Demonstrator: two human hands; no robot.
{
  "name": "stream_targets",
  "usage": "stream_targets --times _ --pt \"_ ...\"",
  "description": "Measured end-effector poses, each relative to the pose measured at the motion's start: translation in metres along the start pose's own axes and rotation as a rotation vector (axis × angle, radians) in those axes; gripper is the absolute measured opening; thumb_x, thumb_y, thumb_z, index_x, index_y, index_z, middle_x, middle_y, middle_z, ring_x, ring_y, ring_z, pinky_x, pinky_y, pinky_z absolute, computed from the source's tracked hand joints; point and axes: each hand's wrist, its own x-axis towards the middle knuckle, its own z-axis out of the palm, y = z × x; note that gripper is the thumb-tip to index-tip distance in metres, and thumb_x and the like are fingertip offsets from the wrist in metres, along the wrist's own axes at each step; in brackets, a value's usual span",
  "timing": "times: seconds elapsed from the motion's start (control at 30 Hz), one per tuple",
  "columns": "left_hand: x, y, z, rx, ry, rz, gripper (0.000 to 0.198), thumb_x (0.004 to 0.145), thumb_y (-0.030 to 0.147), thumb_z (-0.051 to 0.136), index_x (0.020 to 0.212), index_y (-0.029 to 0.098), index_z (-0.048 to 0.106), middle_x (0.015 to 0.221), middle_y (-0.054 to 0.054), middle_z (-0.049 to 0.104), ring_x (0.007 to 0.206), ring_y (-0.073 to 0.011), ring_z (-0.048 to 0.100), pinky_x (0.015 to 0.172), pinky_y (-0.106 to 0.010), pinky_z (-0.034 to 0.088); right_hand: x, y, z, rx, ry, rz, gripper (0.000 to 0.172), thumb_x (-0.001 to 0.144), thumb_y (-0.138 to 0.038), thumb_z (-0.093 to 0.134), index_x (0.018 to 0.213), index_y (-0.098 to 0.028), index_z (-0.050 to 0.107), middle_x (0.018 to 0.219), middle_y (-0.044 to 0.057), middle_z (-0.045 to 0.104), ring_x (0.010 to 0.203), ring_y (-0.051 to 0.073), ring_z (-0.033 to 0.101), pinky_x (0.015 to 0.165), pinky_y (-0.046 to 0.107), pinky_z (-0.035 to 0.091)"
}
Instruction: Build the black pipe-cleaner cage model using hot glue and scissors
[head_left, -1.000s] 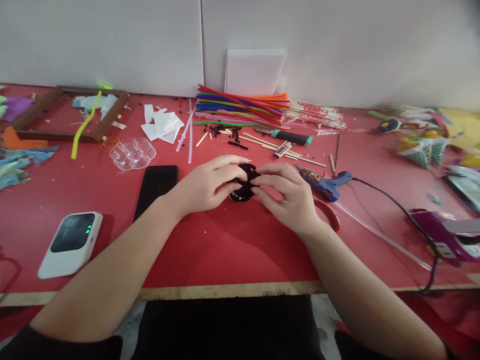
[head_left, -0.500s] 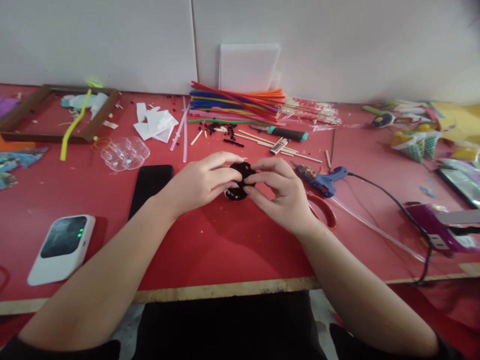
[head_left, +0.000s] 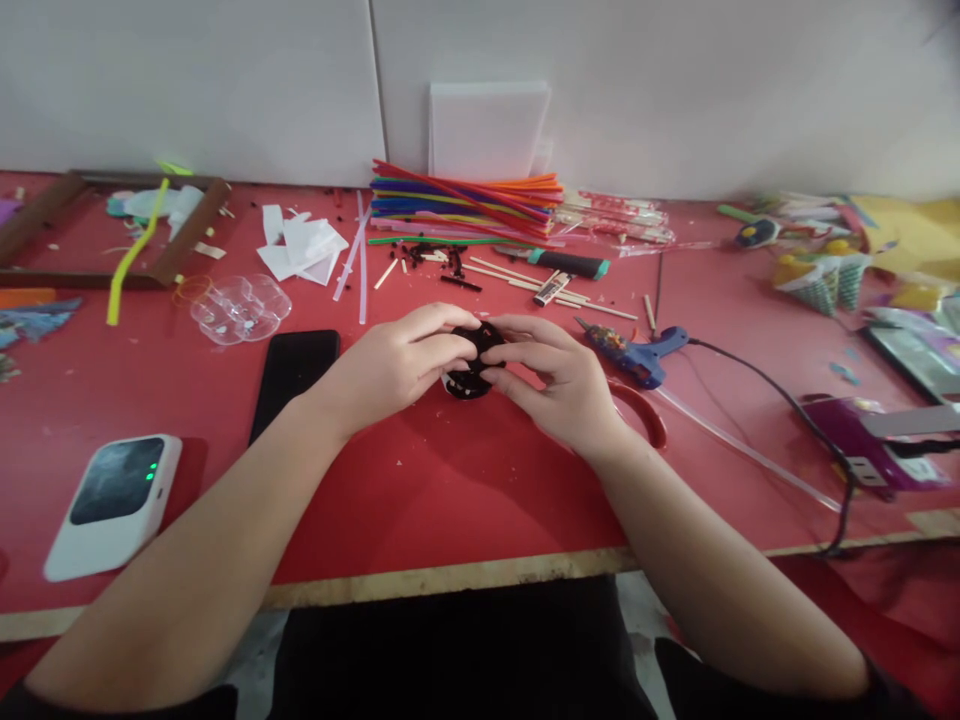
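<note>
Black rounded piece with small pale flecks sits in the middle of my view, just in from the front edge of the red tabletop, gripped between both hands. I cannot tell whether its underside touches the table. On its left, the bare left hand has its fingers bent and pressed against the piece; its thumb is mostly hidden from me. On the other side, the bare right hand pinches the piece, thumb low and forefinger high, the tips of both hands nearly meeting over the dark surface.

Beside the left forearm I see a black flat phone, and farther left a white rounded device with a dark screen and green lights. Near the right wrist a red curved loop shows from behind the hand, with a blue glue gun lying just beyond it. Past the fingers I make out thin pale wooden sticks, a black-and-teal tool handle and a bundle of multicoloured fuzzy stems. Left of those lie white paper pieces and a clear scalloped plastic tray.
</note>
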Motion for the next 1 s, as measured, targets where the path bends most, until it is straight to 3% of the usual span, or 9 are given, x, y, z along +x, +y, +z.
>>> stream_targets --times 0.43,0.57,1.0 --pt "0.001 0.004 0.003 0.113 0.014 0.052 0.021 0.109 0.022 0.050 0.109 0.018 0.071 0.133 -0.010 0.073 0.116 -0.0187 0.074 0.101 -0.030 0.060 -0.001 0.000 0.007 -0.104 0.093 -0.132 0.011 0.095 -0.021 0.071 0.099 -0.027 0.081 0.124 0.009 0.075 0.112 0.024 0.076 0.100 0.045 0.067" --pt "0.001 0.006 0.003 0.132 0.020 0.068 0.019 0.108 0.021 0.051 0.111 0.016 0.070 0.132 -0.011 0.074 0.112 -0.0188 0.075 0.098 -0.030 0.061 -0.002 0.001 0.011 -0.128 0.134 -0.210 0.011 0.097 -0.020 0.069 0.102 -0.025 0.077 0.118 0.011 0.069 0.111 0.024 0.074 0.091 0.042 0.070" --pt "0.002 0.011 0.003 0.139 0.022 0.059 0.021 0.107 0.017 0.050 0.111 0.015 0.070 0.132 -0.013 0.072 0.116 -0.0227 0.074 0.100 -0.035 0.062 -0.002 -0.004 0.013 -0.266 0.074 -0.250 0.017 0.099 -0.018 0.062 0.110 -0.027 0.070 0.113 0.010 0.068 0.106 0.026 0.071 0.089 0.046 0.064"
